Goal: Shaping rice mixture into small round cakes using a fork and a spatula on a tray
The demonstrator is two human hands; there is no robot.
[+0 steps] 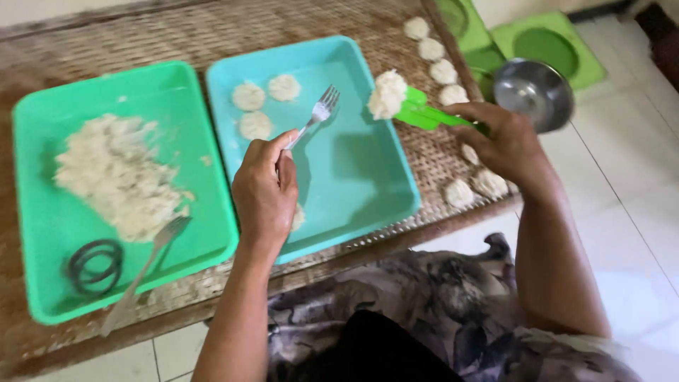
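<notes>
While the left hand [265, 189] is closing around the handle of a metal fork [316, 117], its tines are hanging over the blue tray [353, 177], close to three flattened white patties [265, 105] lying toward that tray's far left corner. The right hand [506, 141] is gripping a green spatula [424, 113] with fingers curled tight, and a lump of white dough [387, 93] is sitting on its blade just past the tray's right rim, seemingly held level so the lump stays put. On the left, a green tray [42, 212] is carrying a heap of white mash [117, 177], a second fork [141, 272] and dark rubber rings [94, 265]. Along the woven desk's [177, 35] right edge, small dough balls [442, 71] are lining up in a row. Beyond that edge, a steel bowl [534, 92] is resting beside green lids [552, 42] on the floor.
</notes>
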